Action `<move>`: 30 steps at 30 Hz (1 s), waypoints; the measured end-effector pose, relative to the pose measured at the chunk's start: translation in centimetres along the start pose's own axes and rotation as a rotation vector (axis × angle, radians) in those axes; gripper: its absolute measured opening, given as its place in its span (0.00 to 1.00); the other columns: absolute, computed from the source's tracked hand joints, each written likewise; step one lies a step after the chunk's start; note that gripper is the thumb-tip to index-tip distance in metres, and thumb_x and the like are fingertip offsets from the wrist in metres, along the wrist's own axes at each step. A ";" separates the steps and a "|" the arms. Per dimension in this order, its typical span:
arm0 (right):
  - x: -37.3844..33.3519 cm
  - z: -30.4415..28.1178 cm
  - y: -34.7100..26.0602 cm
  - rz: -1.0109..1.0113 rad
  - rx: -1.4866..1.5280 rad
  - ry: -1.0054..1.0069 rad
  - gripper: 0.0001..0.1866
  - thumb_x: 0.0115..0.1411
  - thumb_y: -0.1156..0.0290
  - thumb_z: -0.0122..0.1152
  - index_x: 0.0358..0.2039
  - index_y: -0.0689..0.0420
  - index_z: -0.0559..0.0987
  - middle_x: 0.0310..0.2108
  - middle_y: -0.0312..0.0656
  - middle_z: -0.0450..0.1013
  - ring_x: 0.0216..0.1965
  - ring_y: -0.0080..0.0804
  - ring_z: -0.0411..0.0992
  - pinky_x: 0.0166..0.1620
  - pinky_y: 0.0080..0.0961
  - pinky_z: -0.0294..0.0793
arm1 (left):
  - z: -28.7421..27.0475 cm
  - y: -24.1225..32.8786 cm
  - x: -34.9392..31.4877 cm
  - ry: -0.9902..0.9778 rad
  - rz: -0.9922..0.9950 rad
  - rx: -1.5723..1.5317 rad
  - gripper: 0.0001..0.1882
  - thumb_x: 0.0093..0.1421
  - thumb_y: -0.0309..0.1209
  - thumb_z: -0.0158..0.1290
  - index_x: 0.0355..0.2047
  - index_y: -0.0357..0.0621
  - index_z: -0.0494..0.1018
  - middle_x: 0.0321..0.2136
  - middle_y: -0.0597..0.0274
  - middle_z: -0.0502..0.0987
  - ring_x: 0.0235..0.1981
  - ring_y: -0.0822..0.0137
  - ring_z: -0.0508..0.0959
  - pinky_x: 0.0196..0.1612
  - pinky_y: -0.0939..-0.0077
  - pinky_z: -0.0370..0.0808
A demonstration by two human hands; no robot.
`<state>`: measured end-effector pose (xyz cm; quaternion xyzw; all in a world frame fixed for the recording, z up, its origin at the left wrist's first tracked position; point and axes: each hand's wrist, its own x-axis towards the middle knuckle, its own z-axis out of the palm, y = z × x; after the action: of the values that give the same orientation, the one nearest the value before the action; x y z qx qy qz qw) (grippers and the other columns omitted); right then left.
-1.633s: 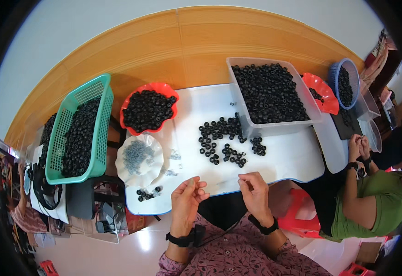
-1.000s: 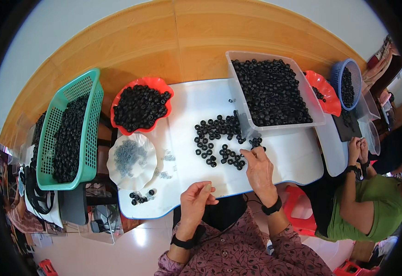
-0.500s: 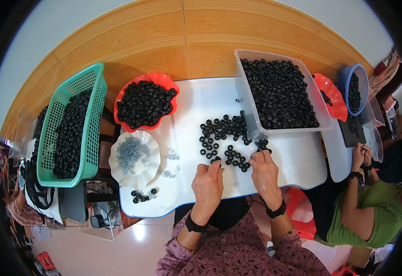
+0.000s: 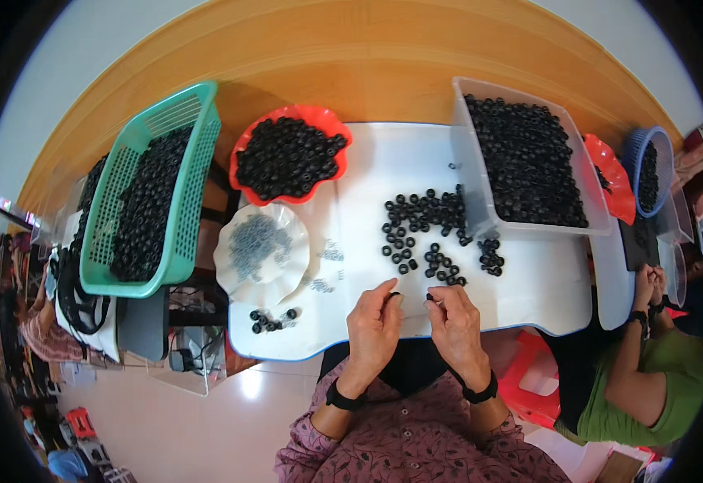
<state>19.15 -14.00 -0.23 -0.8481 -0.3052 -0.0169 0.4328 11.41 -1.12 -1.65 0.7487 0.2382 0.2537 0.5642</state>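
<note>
Near the table's front edge, my left hand (image 4: 375,326) pinches a small black ring-shaped piece (image 4: 395,295) between thumb and forefinger. My right hand (image 4: 457,326) is closed in a similar pinch, with a black ring (image 4: 429,297) showing at its fingertips. The two hands are a short gap apart, tips facing each other. Just beyond them, loose black rings (image 4: 425,211) are scattered on the white tabletop (image 4: 367,177). A smaller cluster of rings (image 4: 491,259) sits beside the clear plastic bin (image 4: 528,231), which is heaped with the same pieces.
At the left stand a green basket (image 4: 206,121) and a red bowl (image 4: 319,115), both full of black pieces. A white scalloped dish (image 4: 291,274) holds small clear bits, with several black pieces (image 4: 269,321) below it. A person in green (image 4: 649,386) sits at the right.
Both hands have drawn back from the loose rings toward the front edge and turned their tips to each other. The right hand has lifted a ring from the cluster. The whole view has shifted.
</note>
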 end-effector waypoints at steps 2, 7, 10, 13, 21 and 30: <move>0.2 0.7 0.0 -0.047 -0.019 -0.027 0.11 0.54 0.82 0.60 0.39 0.61 0.75 0.31 0.47 0.72 0.26 0.43 0.74 0.28 0.34 0.72 | -0.9 0.0 -0.8 -0.023 -0.029 -0.037 0.08 0.60 0.22 0.54 0.41 0.36 0.75 0.26 0.54 0.76 0.24 0.65 0.78 0.27 0.76 0.75; 0.9 2.0 -0.4 -0.098 -0.107 -0.056 0.12 0.54 0.79 0.60 0.41 0.59 0.75 0.32 0.46 0.71 0.28 0.48 0.74 0.30 0.39 0.72 | -3.6 -0.1 -2.0 -0.142 -0.460 -0.774 0.10 0.66 0.24 0.48 0.45 0.34 0.73 0.34 0.55 0.79 0.29 0.70 0.80 0.35 0.77 0.81; 1.0 2.4 -0.5 -0.052 -0.150 -0.032 0.13 0.54 0.79 0.61 0.41 0.59 0.75 0.33 0.46 0.71 0.29 0.47 0.74 0.30 0.39 0.73 | -4.8 -0.6 -2.0 -0.128 -0.513 -1.013 0.11 0.66 0.25 0.48 0.46 0.32 0.72 0.37 0.47 0.79 0.30 0.70 0.80 0.36 0.75 0.82; 0.8 2.6 -0.5 -0.013 -0.164 -0.038 0.13 0.55 0.78 0.61 0.41 0.59 0.75 0.34 0.46 0.71 0.29 0.47 0.74 0.31 0.38 0.73 | -5.7 -0.9 -2.1 -0.129 -0.507 -1.120 0.12 0.67 0.26 0.47 0.47 0.32 0.71 0.38 0.44 0.78 0.30 0.69 0.80 0.35 0.75 0.82; 0.3 3.0 -4.1 -0.128 -0.091 0.033 0.09 0.54 0.82 0.60 0.37 0.60 0.77 0.33 0.46 0.71 0.28 0.44 0.74 0.30 0.34 0.73 | -7.2 -1.3 -2.3 -0.138 -0.493 -1.264 0.12 0.67 0.27 0.47 0.47 0.33 0.71 0.39 0.44 0.78 0.30 0.69 0.79 0.35 0.75 0.81; 1.8 7.0 -6.8 -0.211 -0.032 -0.127 0.08 0.55 0.81 0.60 0.36 0.59 0.78 0.32 0.44 0.71 0.27 0.42 0.74 0.29 0.32 0.73 | -9.0 -2.5 -3.2 -0.055 -0.472 -1.284 0.12 0.67 0.27 0.47 0.47 0.34 0.71 0.38 0.46 0.79 0.29 0.69 0.79 0.33 0.77 0.81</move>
<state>15.34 -4.93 0.80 -0.8175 -0.4193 -0.0137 0.3947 2.93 3.93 -2.32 0.1998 0.1830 0.1958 0.9425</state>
